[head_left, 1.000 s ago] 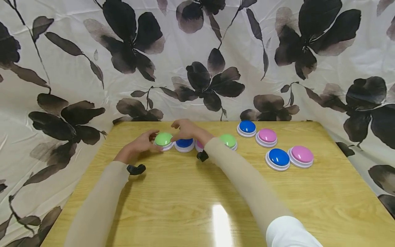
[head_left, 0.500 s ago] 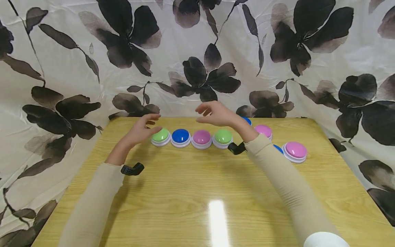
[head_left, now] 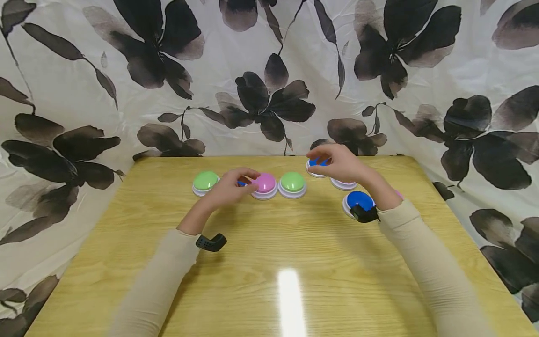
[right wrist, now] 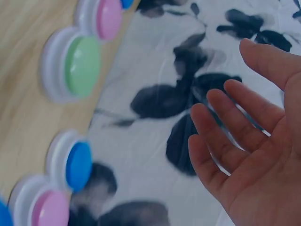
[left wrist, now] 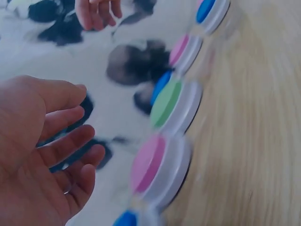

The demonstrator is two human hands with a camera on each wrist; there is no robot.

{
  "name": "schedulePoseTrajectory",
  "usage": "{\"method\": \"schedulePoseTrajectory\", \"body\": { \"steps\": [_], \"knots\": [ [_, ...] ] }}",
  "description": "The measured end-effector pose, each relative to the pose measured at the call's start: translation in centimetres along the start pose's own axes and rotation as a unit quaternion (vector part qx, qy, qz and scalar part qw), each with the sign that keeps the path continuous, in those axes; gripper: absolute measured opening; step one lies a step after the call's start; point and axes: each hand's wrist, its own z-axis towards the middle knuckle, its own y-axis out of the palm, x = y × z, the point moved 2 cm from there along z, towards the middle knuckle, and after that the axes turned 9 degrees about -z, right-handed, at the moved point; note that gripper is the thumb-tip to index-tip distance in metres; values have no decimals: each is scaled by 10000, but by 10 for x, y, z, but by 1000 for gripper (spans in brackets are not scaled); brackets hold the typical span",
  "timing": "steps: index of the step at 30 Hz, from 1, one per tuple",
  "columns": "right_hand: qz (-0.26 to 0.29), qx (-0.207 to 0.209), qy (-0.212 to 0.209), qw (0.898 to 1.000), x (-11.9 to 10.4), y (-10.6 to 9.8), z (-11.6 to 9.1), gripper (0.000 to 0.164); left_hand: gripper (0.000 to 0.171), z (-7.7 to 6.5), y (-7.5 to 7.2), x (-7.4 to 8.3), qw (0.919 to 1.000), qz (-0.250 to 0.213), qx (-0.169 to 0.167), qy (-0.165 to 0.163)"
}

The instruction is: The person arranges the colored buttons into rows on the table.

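Note:
Over the row of push buttons, my left hand [head_left: 230, 189] hovers with loosely bent fingers, partly hiding a blue button [head_left: 242, 183]. Just right of its fingertips is a pink button [head_left: 266, 183], then a green button [head_left: 292, 182]. My right hand [head_left: 340, 162] is raised above the back blue button [head_left: 316, 164], which it partly covers. Its fingers are relaxed and hold nothing, as the right wrist view shows of the hand [right wrist: 254, 136]. In the left wrist view the left hand [left wrist: 51, 150] is likewise apart from the pink button [left wrist: 149, 164].
Another green button [head_left: 205, 180] ends the row at the left. Under the right wrist lies a front blue button [head_left: 360, 201]; pink buttons beside it are mostly covered by the arm. The wooden table [head_left: 252, 262] meets a floral cloth [head_left: 189, 107] behind.
Both hands have moved right along the row: the left from the green end button toward the pink one, the right from the left-hand buttons to the back blue one. The camera has shifted slightly.

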Motion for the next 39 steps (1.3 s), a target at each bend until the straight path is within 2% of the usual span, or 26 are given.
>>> {"method": "schedulePoseTrajectory", "body": {
  "steps": [4, 10, 15, 19, 23, 27, 31, 39],
  "knots": [
    [-122, -46, 225, 9997, 19, -7, -17, 37, 35, 12, 28, 2, 9993, -60, -380, 38],
    [-300, -157, 402, 9986, 50, -18, -45, 46, 35, 32, 62, 8, 9957, -71, -876, 299],
    [-437, -70, 562, 9974, 78, -19, -69, 50, 35, 40, 92, 10, 9920, -345, -1202, 162],
    [-378, 41, 789, 9962, 98, -15, -83, 51, 37, 48, 113, 10, 9898, -373, -1361, 178],
    [-201, 37, 1085, 9939, 114, -10, -92, 54, 38, 57, 132, 9, 9895, -308, -1403, 174],
    [-268, -35, 1257, 9917, 128, -4, -99, 58, 38, 64, 148, 8, 9895, -313, -1412, 74],
    [-458, -118, 1312, 9902, 140, 4, -104, 63, 41, 71, 163, 9, 9902, -242, -1374, 54],
    [-509, -109, 1289, 9903, 154, 16, -109, 73, 49, 89, 192, 8, 9925, -130, -1207, -107]
  ]
}}
